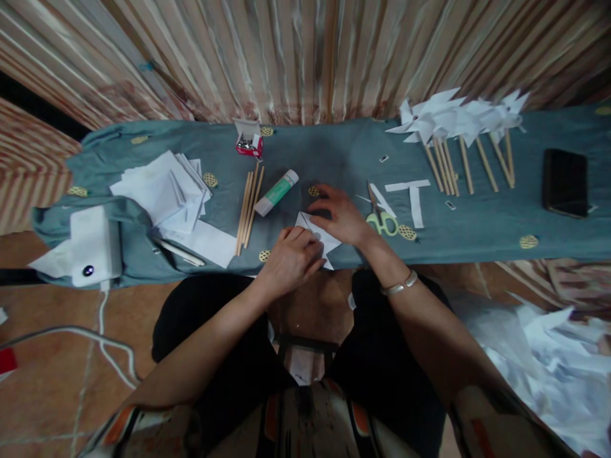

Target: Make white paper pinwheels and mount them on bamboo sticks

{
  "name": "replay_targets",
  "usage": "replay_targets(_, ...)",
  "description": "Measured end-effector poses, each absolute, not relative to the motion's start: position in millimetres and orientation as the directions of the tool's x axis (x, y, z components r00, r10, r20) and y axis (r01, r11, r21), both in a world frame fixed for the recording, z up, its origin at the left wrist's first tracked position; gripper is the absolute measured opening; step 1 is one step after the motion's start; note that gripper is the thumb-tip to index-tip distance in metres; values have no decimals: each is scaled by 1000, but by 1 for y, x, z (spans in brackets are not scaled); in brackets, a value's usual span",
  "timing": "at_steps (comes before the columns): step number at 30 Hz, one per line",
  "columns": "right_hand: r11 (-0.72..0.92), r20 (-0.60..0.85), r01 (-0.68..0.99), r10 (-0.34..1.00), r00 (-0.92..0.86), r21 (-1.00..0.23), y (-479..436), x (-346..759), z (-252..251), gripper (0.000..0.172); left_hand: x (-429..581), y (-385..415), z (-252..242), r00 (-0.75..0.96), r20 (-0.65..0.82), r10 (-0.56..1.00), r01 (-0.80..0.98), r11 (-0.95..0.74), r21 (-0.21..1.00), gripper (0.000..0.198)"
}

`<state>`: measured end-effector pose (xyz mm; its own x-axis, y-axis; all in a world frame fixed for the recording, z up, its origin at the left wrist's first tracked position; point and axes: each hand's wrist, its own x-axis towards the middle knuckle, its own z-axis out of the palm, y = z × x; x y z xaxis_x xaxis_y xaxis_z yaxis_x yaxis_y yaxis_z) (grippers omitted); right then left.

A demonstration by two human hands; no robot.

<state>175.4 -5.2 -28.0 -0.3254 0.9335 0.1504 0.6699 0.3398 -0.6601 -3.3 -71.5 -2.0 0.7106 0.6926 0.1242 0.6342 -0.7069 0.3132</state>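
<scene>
A small piece of white paper with cut or folded corners (pixel 329 243) lies at the table's front edge, between my hands. My left hand (pixel 292 256) is closed over its left side, fingers curled around the edge. Reaching in from the right, my right hand (pixel 342 216) has its fingers apart and touches or hovers over the paper's upper part. Green-handled scissors (pixel 382 221) lie just right of that hand, beside narrow white paper strips (pixel 416 207). A white and green glue stick (pixel 277 193) rests beyond my left hand, next to several wooden sticks (pixel 248 210).
At left are a pile of white paper (pixel 165 191), a pen (pixel 180 252) and a white device with a cable (pixel 95 245). Behind sits a small red box of metal pieces (pixel 249 140). At right lie several paper pinwheels on sticks (pixel 458 117) and a black phone (pixel 565 183).
</scene>
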Motion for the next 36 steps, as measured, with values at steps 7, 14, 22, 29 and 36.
replay_targets(7, 279, 69, 637, 940, -334, -719, 3, 180, -25, 13, -5, -73, -5, 703, 135, 698, 629, -699, 340, 23)
replay_targets(14, 320, 133, 658, 938, -319, -682, 9, 188, -25, 22, -6, -72, -5, 702, 134, 700, 628, -696, 348, 23)
replay_targets(22, 336, 147, 749, 939, -309, -571, -10, 202, -13, 15, -6, -75, -7, 690, 158, 707, 629, -693, 351, 29)
replay_targets(29, 298, 108, 728, 949, -297, -617, -21, 200, -11, 11, -5, -73, -7, 686, 173, 707, 630, -695, 346, 26)
replay_targets(36, 373, 187, 707, 925, -330, -601, -14, 193, -23, 22, -3, -73, -6, 688, 156, 709, 635, -692, 344, 23)
